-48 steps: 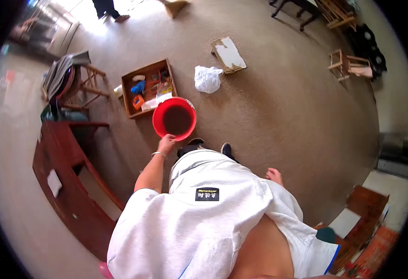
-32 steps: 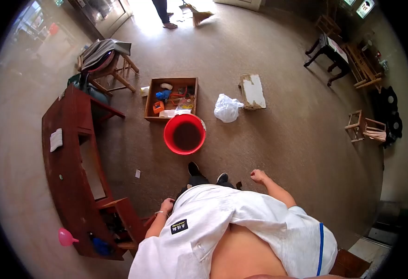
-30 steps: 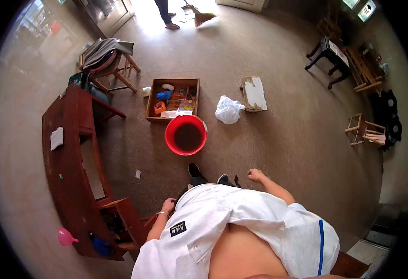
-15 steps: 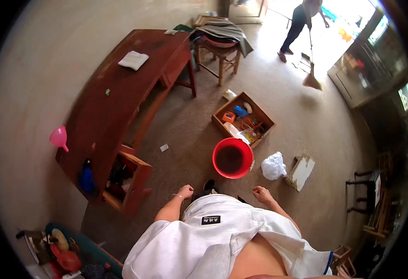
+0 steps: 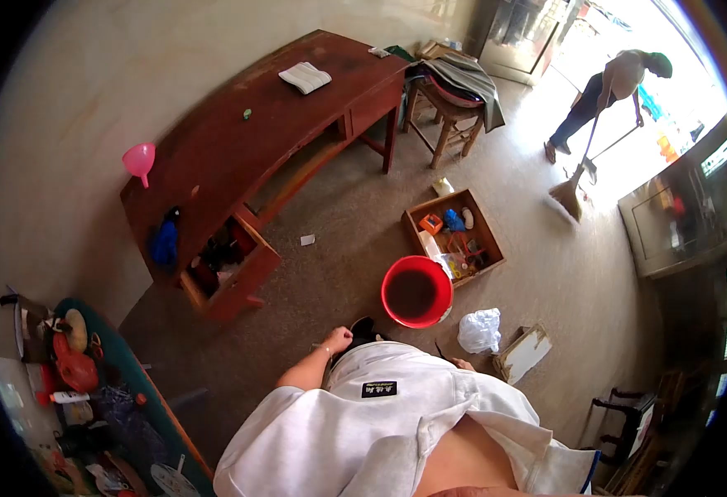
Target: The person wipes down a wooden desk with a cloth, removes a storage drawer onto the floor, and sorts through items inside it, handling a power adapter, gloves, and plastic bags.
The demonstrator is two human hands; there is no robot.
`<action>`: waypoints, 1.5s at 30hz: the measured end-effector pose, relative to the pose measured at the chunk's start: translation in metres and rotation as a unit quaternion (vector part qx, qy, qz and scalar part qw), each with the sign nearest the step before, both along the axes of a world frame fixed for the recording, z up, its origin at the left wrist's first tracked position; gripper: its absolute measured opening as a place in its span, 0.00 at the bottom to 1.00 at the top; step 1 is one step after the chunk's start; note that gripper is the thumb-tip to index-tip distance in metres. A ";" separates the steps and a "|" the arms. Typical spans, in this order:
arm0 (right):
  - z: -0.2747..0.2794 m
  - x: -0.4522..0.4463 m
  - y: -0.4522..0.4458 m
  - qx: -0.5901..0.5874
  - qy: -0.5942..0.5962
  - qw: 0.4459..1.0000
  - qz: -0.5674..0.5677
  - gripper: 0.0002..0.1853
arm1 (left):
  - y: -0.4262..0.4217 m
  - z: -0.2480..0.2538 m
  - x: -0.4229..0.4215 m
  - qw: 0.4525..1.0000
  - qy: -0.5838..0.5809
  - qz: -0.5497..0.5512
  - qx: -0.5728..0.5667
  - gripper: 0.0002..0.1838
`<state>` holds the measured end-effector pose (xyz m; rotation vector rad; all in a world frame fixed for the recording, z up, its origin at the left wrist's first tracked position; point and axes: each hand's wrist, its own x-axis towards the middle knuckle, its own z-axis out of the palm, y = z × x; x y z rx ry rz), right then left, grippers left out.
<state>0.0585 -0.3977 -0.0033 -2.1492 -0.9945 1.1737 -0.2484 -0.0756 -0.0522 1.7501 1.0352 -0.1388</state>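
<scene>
At lower centre, the left hand is loosely closed, near the red plastic bucket; the right hand, partly hidden, I cannot tell.

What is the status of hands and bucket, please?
Left hand curled, nothing seen in it; right hand mostly hidden. Red bucket standing on floor. Wooden box, white bag close beside.

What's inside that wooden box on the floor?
The wooden box holds an orange item, a blue item, a pale rounded thing and a reddish jumble. The red bucket hides part of its near side; anything beneath the jumble is covered.
</scene>
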 end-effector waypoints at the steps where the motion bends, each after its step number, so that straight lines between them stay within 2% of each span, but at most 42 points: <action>1: -0.001 0.010 -0.006 -0.004 -0.007 1.000 0.003 0.13 | -0.012 -0.016 -0.006 1.000 0.003 -0.016 -0.006 0.10; 3: 0.007 0.025 -0.014 -0.049 -0.030 0.998 0.025 0.13 | -0.023 -0.006 -0.010 0.997 0.076 -0.004 -0.025 0.10; 6: 0.013 0.041 -0.026 -0.109 -0.067 0.989 0.071 0.12 | -0.027 -0.002 -0.020 0.990 0.106 0.042 -0.084 0.11; 10: 0.013 0.060 -0.031 -0.139 -0.121 0.968 0.173 0.13 | -0.037 -0.002 -0.023 0.997 0.014 0.081 0.002 0.12; 12: 0.002 0.060 -0.035 -0.120 -0.166 0.948 0.243 0.13 | -0.041 0.008 -0.024 0.997 -0.033 0.068 0.031 0.12; 13: -0.003 0.054 -0.037 -0.112 -0.177 0.948 0.239 0.13 | -0.046 -0.005 -0.031 0.994 -0.075 0.057 0.051 0.12; 14: -0.008 0.042 -0.038 -0.085 -0.180 0.957 0.212 0.13 | -0.039 -0.014 -0.037 0.997 -0.068 -0.023 0.019 0.13; 15: 0.025 0.025 -0.026 -0.122 -0.125 0.980 0.093 0.13 | -0.044 0.005 -0.038 1.000 -0.019 0.017 -0.008 0.13; 16: 0.028 0.013 -0.018 -0.128 -0.118 0.983 0.067 0.13 | -0.039 -0.026 -0.052 0.996 -0.080 -0.011 0.026 0.14; 17: 0.032 0.003 -0.012 -0.130 -0.110 0.984 0.053 0.14 | -0.033 -0.057 -0.059 1.000 -0.025 -0.012 -0.002 0.14; 18: 0.041 -0.008 -0.005 -0.137 -0.084 0.987 0.024 0.16 | -0.027 -0.063 -0.057 0.999 0.033 -0.002 -0.024 0.14; 20: 0.038 -0.024 0.003 -0.171 -0.041 0.984 0.005 0.19 | -0.008 -0.061 -0.047 0.997 0.034 -0.069 -0.003 0.15; 22: 0.006 -0.039 0.002 -0.138 -0.019 0.989 -0.040 0.19 | 0.012 -0.055 -0.042 0.992 0.039 -0.117 0.015 0.15; 24: 0.000 -0.053 -0.006 -0.123 -0.012 0.989 -0.078 0.18 | 0.021 -0.046 -0.037 0.988 0.040 -0.149 0.031 0.15; 31: 0.018 -0.071 -0.052 -0.209 0.001 0.969 -0.133 0.17 | 0.054 -0.027 0.016 0.969 -0.015 -0.245 0.037 0.15; 34: 0.022 -0.075 -0.072 -0.248 -0.017 0.956 -0.155 0.17 | 0.042 0.043 0.053 0.967 0.009 -0.252 -0.040 0.16; 37: 0.021 -0.080 -0.078 -0.253 -0.023 0.947 -0.198 0.17 | 0.028 0.061 0.071 0.968 -0.005 -0.243 -0.065 0.16; 38: 0.020 -0.080 -0.077 -0.249 -0.017 0.949 -0.192 0.17 | 0.026 0.063 0.076 0.960 0.003 -0.277 -0.039 0.16; 41: 0.033 -0.078 -0.065 -0.232 -0.003 0.957 -0.174 0.17 | 0.031 0.023 0.071 0.945 -0.069 -0.318 -0.018 0.17; 42: 0.033 -0.080 -0.059 -0.222 -0.004 0.958 -0.179 0.17 | 0.036 0.007 0.077 0.959 0.043 -0.235 -0.151 0.18; 45: 0.025 -0.081 -0.042 -0.196 -0.007 0.965 -0.175 0.17 | 0.032 -0.015 0.063 0.945 0.029 -0.321 -0.054 0.18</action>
